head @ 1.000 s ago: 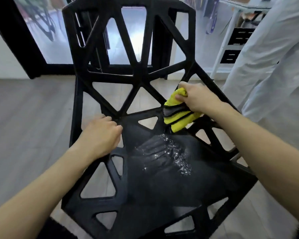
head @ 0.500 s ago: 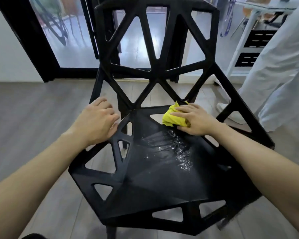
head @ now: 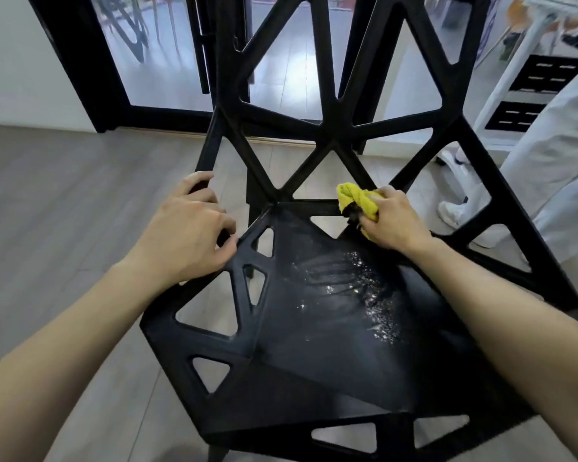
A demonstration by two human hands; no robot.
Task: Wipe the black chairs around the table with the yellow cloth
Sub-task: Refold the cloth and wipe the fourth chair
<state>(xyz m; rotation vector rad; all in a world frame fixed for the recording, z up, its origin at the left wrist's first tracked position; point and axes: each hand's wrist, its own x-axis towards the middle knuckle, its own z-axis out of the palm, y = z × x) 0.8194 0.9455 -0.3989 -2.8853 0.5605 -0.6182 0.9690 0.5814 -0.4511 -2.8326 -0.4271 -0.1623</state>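
A black chair [head: 314, 348] with triangular cut-outs fills the middle of the view, its seat towards me and its open-frame back rising beyond. Wet streaks and droplets glisten on the seat's middle. My right hand [head: 394, 225] grips the bunched yellow cloth [head: 356, 201] and presses it on the rear right of the seat, where the seat meets the back. My left hand [head: 187, 235] curls round the chair's left frame strut, fingers wrapped over its edge.
A person in white trousers and white shoes [head: 548, 181] stands close on the right of the chair. Behind are black-framed glass doors [head: 147, 61] and a white table frame [head: 521, 51]. Grey wooden floor [head: 64, 201] lies open to the left.
My right hand has shifted the cloth from the seat's rear middle towards the rear right corner and bunched it tighter. My left hand moved up the left strut. The view has closed in.
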